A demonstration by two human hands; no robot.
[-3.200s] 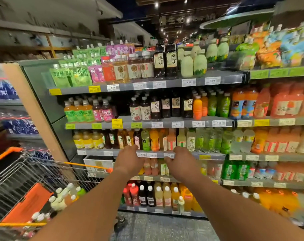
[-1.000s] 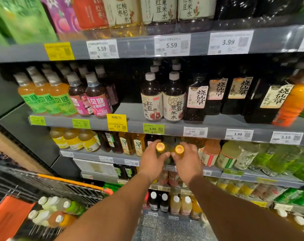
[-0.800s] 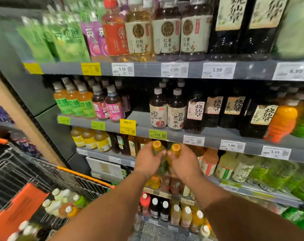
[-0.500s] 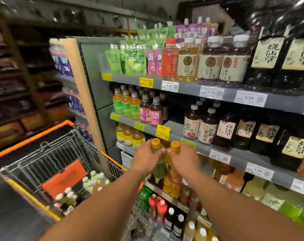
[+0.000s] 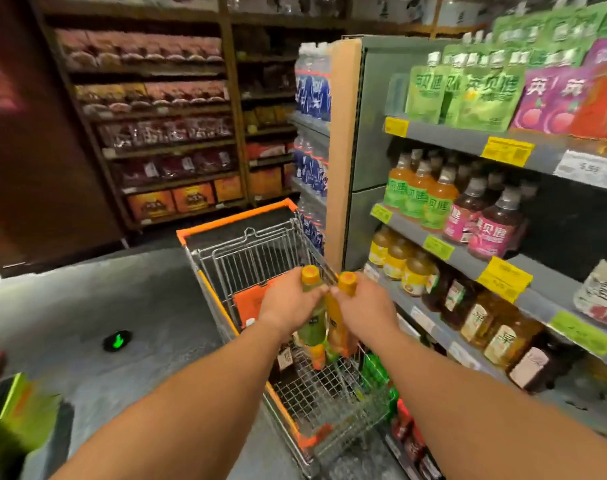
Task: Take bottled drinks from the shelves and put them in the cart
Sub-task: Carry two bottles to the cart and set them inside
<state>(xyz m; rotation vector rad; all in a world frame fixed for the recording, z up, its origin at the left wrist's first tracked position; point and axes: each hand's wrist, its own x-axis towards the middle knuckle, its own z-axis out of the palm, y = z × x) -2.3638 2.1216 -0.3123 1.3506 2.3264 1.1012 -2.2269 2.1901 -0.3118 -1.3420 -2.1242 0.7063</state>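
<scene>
Over the cart (image 5: 226, 216), both arms reach fwd from the bottom of the view, forearms bare, converging so the 2 hands sit side by side w/ knuckles almost touching. Left hand (image 5: 290, 303) grips a bottle w/ green label (image 5: 310, 332) around its upper body, fingers curled round it, back of hand up, thumb side near the yellow cap. Right hand (image 5: 362, 306) grips an orange bottle (image 5: 340, 337) the same way, fingers wrapped near the neck, orange cap sticking out above the thumb. Both bottles roughly upright, tilted a bit twd each other, caps apart, bodies touching or nearly so; cannot tell which. Their lower halves hang below the hands, over the wire basket, not resting on anything seen

Cart is a wire one w/ orange rim, standing lengthwise away from the person, just beside the end of the drink shelves (image 5: 468, 244) on the right. An orange flap (image 5: 250, 303) lies against its inner wall, partly hidden by the left hand. Some bottles lie in the basket under the held pair, mostly hidden

On the right shelves: green and pink pouches (image 5: 468, 95) on top, orange and dark-red bottles w/ grey caps (image 5: 461, 202) next row, yellow and brown bottles below. Yellow and green price tags (image 5: 506, 150) on the shelf edges. Across the grey floor (image 5: 104, 306), dark wooden shelves (image 5: 163, 133) w/ packaged goods, blurry. A small green light (image 5: 117, 340) glows on the floor at left
</scene>
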